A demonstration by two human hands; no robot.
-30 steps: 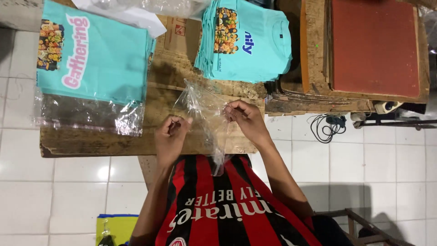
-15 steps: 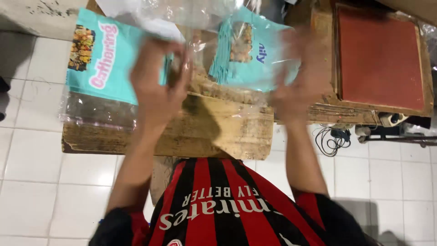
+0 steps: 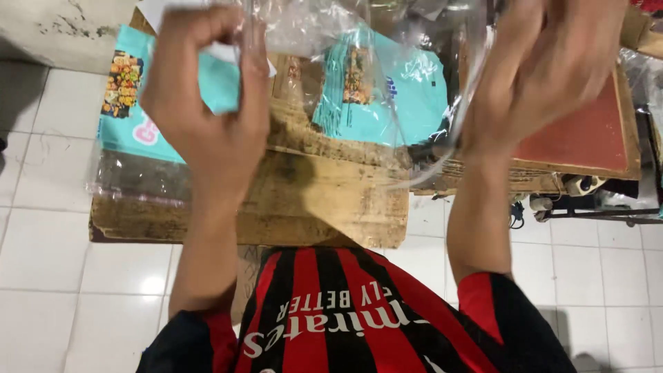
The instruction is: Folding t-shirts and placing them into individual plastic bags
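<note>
- The left hand [image 3: 207, 103] is raised close to the camera, curled into a loose fist that pinches one upper edge of a clear plastic bag [image 3: 359, 41].
- The right hand [image 3: 552, 69] is raised at the same height on the other side, fingers folded shut on the opposite edge of that bag.
- The clear plastic bag hangs stretched between the two hands, up off the bench; its film is crumpled and shiny, and things behind it show through.
- Seen through the film, a stack of folded turquoise shirts [image 3: 387, 97] lies on the wooden bench [image 3: 311, 207], between the two forearms.
- To the left, partly behind the left hand, a single folded turquoise shirt [image 3: 131, 117] with a colourful print lies inside another clear sleeve [image 3: 138, 179], whose loose end reaches toward the bench's near edge.
- A flat red board [image 3: 587, 138] in a wooden frame sits to the right, mostly behind the right hand.
- Whether the bag's mouth is open is hard to tell, since the film is blurred at the top.
- White floor tiles [image 3: 55, 276] surround the bench.
</note>
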